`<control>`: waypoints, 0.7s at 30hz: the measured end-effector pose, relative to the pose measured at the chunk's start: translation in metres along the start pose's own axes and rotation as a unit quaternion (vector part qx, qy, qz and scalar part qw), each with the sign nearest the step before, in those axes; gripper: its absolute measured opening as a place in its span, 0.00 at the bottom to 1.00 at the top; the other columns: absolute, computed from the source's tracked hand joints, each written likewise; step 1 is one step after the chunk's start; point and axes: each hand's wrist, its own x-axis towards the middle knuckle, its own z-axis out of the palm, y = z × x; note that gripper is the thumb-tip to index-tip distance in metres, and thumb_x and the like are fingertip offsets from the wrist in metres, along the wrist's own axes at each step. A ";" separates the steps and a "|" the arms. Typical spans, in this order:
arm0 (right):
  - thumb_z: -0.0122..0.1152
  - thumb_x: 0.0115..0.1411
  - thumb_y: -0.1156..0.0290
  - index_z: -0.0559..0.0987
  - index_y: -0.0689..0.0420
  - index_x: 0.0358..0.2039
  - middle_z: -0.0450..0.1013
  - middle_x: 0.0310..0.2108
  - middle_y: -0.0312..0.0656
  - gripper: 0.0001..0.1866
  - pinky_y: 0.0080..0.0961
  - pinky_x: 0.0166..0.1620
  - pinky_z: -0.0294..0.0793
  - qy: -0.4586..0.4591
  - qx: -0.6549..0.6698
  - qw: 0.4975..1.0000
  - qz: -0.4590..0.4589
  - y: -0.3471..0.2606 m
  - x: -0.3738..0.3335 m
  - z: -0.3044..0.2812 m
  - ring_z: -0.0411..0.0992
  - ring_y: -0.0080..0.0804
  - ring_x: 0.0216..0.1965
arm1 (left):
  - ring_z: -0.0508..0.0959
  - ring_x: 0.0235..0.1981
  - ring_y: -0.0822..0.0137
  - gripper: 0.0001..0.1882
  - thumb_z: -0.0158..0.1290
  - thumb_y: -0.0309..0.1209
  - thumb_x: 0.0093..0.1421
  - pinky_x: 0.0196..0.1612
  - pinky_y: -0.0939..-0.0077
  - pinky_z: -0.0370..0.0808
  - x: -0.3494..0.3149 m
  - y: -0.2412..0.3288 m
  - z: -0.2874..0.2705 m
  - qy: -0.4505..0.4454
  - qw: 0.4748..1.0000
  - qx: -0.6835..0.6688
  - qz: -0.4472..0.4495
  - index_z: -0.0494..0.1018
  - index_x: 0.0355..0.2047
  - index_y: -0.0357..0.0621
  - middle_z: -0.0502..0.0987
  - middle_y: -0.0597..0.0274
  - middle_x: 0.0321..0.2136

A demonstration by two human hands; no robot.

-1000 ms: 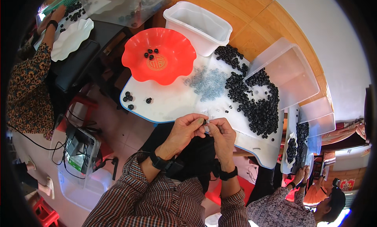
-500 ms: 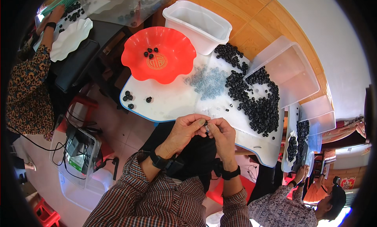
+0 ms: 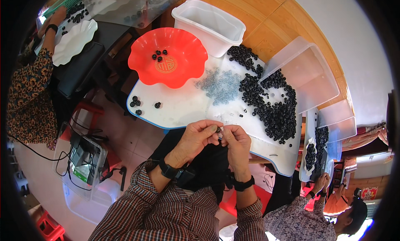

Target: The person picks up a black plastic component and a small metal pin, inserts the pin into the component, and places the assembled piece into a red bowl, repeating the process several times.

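Note:
My left hand (image 3: 195,139) pinches a small black round part (image 3: 218,130) between thumb and fingertips, just off the near edge of the table (image 3: 166,116). Close against it, my right hand (image 3: 236,142) is closed at the fingertips around a tiny pale piece, mostly hidden by the fingers. Beyond my hands lies a patch of small clear rings (image 3: 220,84). A large spread of black round parts (image 3: 266,116) covers the table's right side. Several loose black parts (image 3: 136,102) sit near the left edge, and a few more lie in the red scalloped bowl (image 3: 187,70).
A white tub (image 3: 204,32) stands behind the bowl. A translucent bin (image 3: 310,74) lies tipped among the black parts at right. Co-workers sit at left and lower right, beside a white scalloped dish (image 3: 75,43) and other parts. A clear box with cables (image 3: 81,166) is at lower left.
My right fingertips have shifted slightly to the right, and a pale bit now shows between the two hands. My left hand keeps its pinch on the black part.

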 end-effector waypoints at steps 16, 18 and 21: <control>0.62 0.60 0.75 0.77 0.62 0.32 0.72 0.24 0.32 0.04 0.13 0.27 0.66 0.105 -0.189 0.975 -0.059 -0.003 0.009 -0.032 0.67 0.13 0.23 | 0.77 0.28 0.73 0.11 0.47 0.25 0.67 0.33 0.79 0.79 0.002 -0.001 0.002 0.004 1.000 0.018 -0.016 0.73 0.46 0.30 0.76 0.57 0.33; 0.60 0.59 0.77 0.78 0.63 0.34 0.71 0.24 0.35 0.04 0.16 0.26 0.66 0.152 -0.314 0.926 -0.148 -0.001 0.023 -0.045 0.67 0.17 0.23 | 0.76 0.29 0.73 0.11 0.47 0.25 0.67 0.33 0.79 0.79 0.003 -0.002 0.002 0.004 1.000 0.005 -0.015 0.73 0.46 0.30 0.76 0.56 0.34; 0.60 0.57 0.79 0.79 0.61 0.36 0.71 0.26 0.40 0.06 0.20 0.26 0.68 0.147 -0.421 0.866 -0.228 0.001 0.040 -0.054 0.69 0.25 0.23 | 0.76 0.30 0.74 0.12 0.47 0.25 0.67 0.33 0.79 0.79 0.004 -0.002 0.003 0.007 1.000 -0.006 -0.019 0.73 0.46 0.30 0.76 0.56 0.34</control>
